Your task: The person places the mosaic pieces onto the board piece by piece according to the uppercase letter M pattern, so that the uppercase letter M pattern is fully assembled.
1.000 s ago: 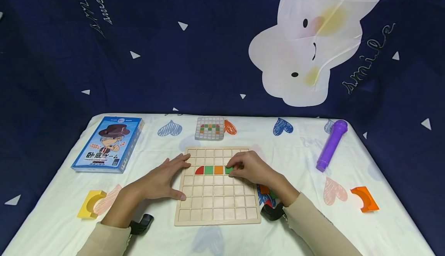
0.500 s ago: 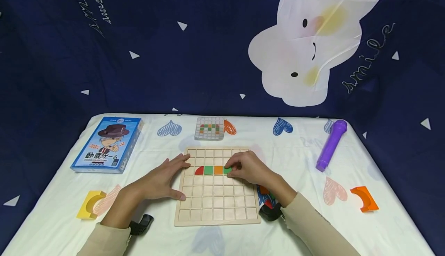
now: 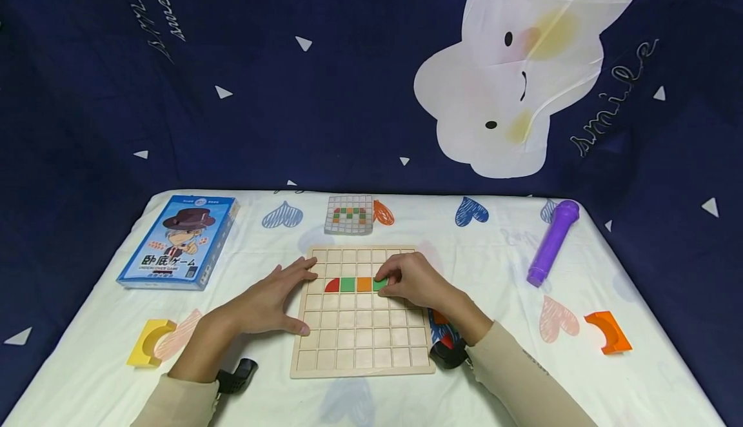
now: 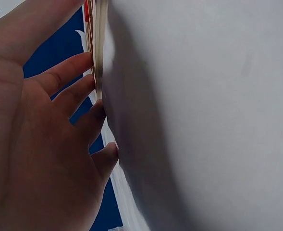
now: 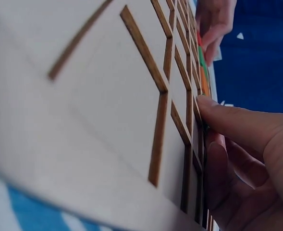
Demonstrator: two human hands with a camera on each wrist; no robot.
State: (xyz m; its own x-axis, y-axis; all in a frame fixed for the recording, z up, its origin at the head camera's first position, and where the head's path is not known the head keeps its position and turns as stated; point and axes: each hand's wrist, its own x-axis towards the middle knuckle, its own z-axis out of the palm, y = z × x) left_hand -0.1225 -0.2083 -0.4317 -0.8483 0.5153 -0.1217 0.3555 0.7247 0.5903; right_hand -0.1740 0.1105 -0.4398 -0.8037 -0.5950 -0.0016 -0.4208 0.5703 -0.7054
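A wooden grid board (image 3: 356, 364) lies flat in the middle of the table. In one of its upper rows sit a red rounded tile (image 3: 332, 286), a green square tile (image 3: 347, 284) and an orange square tile (image 3: 364, 284), side by side. Just right of the orange one, my right hand (image 3: 419, 280) has thumb and fingertips on another green tile (image 3: 379, 284), partly hidden by the fingers. My left hand (image 3: 264, 301) spreads along the board's left edge, fingertips at the frame; the left wrist view shows the fingers (image 4: 79, 91) against the board's side.
Behind the board lies a small pattern card (image 3: 349, 215). A blue game box (image 3: 178, 240) is at back left, a purple microphone-shaped toy (image 3: 554, 242) at right. Yellow (image 3: 151, 343) and orange (image 3: 609, 332) arch blocks flank the board. Loose tiles (image 3: 447, 338) lie under the right wrist.
My right hand has shifted slightly left with the green tile, which now sits right beside the orange tile. The left hand has stayed in place.
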